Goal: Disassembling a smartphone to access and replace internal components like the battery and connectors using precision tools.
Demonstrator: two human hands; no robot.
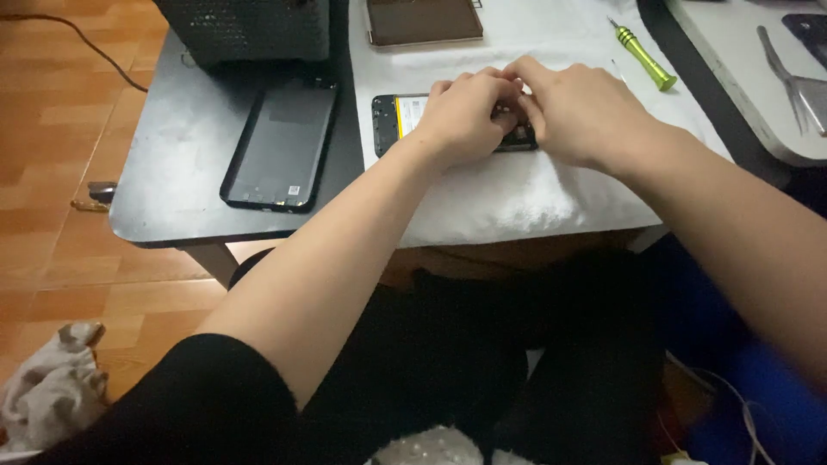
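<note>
An opened phone with a yellow-edged battery showing lies on a white towel on a small black table. My left hand rests curled over the phone's middle. My right hand lies over the phone's right end, fingertips meeting those of the left hand. Both hands press on the phone's inner parts; what the fingertips pinch is hidden. A detached black phone cover lies to the left on the bare table.
A green-handled screwdriver lies on the towel at the upper right. A brown flat case sits at the back, a dark mesh box at the back left. Metal tweezers lie on a white surface at right. Wooden floor is at left.
</note>
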